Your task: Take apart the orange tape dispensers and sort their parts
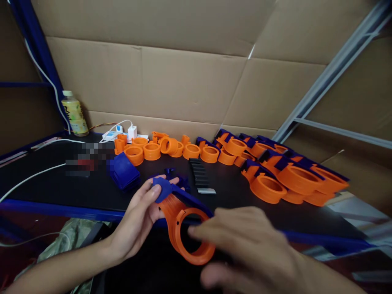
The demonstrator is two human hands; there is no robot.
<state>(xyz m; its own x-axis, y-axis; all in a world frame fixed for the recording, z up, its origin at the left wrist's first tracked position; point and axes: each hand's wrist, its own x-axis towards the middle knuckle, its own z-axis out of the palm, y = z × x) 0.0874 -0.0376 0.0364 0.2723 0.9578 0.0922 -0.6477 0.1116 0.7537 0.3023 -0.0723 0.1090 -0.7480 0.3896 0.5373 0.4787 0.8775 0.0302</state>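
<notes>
Head view: an orange ring part [188, 239] with a dark blue handle piece [179, 195] fitted along its top is held above the near edge of the black worktop [232, 185]. The part is seen as a wide, open orange hoop with a flat flange, tilted so that its opening faces right; the blue piece runs from a rounded tab at the left to the hoop's upper rim. The left hand [139, 218] is closed on the blue tab, with thumb on top and fingers [171, 181] behind it. The right hand [245, 245] is blurred; its fingers are spread slightly and laid at the hoop's right side, but whether they are clamped on it cannot be told.

Further back on the worktop, a row of loose orange rings [159, 150] is laid out, and assembled orange-and-blue units [288, 173] are stacked at the right. A pile of blue pieces [124, 171], a row of dark strips [200, 175], a power strip with a white charger [122, 132] and a drink bottle [74, 113] are also seen, backed by cardboard sheets [183, 81].
</notes>
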